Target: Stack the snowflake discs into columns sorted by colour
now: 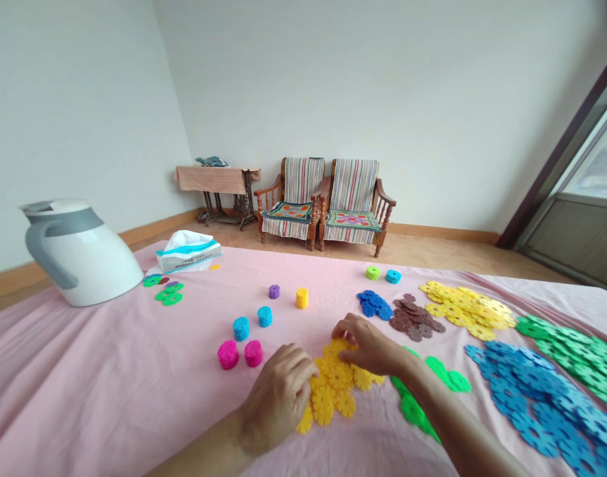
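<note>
Flat yellow snowflake discs lie in an overlapping pile on the pink cloth, between my two hands. At the pile's left edge is my left hand, its fingers curled; whatever it may hold is hidden behind the knuckles. My right hand reaches over the pile's far side, with thumb and fingers closing on a yellow snowflake disc. Left of my left hand stand two pink disc stacks, a larger-looking one and another. Two light-blue stacks sit beyond them.
Green discs lie beneath my right forearm. Piles of blue, brown and pale yellow discs spread to the right. A short yellow stack stands ahead. Far left are a white jug and a tissue pack.
</note>
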Available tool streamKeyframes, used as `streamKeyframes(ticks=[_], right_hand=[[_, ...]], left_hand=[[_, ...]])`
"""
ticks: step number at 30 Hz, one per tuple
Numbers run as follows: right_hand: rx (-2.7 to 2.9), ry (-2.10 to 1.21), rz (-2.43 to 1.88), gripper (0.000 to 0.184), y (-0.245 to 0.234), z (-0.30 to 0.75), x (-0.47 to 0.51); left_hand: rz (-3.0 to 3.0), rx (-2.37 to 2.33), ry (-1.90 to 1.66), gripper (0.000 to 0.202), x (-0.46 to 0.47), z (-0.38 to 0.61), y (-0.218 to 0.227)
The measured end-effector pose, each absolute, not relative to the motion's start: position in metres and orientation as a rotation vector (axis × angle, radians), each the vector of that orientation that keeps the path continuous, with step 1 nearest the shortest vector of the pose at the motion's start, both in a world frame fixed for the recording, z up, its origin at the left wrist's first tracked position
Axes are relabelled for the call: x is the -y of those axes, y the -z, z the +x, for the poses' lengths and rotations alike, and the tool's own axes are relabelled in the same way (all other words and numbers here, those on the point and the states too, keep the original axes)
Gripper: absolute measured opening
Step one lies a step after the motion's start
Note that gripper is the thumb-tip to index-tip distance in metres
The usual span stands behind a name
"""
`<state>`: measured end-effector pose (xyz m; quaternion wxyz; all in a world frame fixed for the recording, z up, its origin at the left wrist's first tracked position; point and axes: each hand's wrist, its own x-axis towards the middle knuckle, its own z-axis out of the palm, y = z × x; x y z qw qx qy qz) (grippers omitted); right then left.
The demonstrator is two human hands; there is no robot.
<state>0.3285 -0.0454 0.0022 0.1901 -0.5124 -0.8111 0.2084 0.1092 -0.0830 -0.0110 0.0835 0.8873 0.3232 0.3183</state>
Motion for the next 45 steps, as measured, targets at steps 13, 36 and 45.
streamKeyframes(ticks=[13, 36, 45], right_hand=[[2.144, -0.782, -1.500, 0.007, -0.007, 0.335, 0.042], [1.687, -0.756, -1.629, 0.010, 0.009, 0.273, -0.005], [2.212, -0.525, -1.794, 0.018, -0.005, 0.324, 0.036]], left_hand=[[2.898, -0.622, -0.821, 0.019, 0.099, 0.115, 0.007], [2.717, -0.980, -0.867, 0.025, 0.081, 0.111, 0.021], [2.683, -0.975, -0.909, 0.025, 0.079, 0.110, 0.022]])
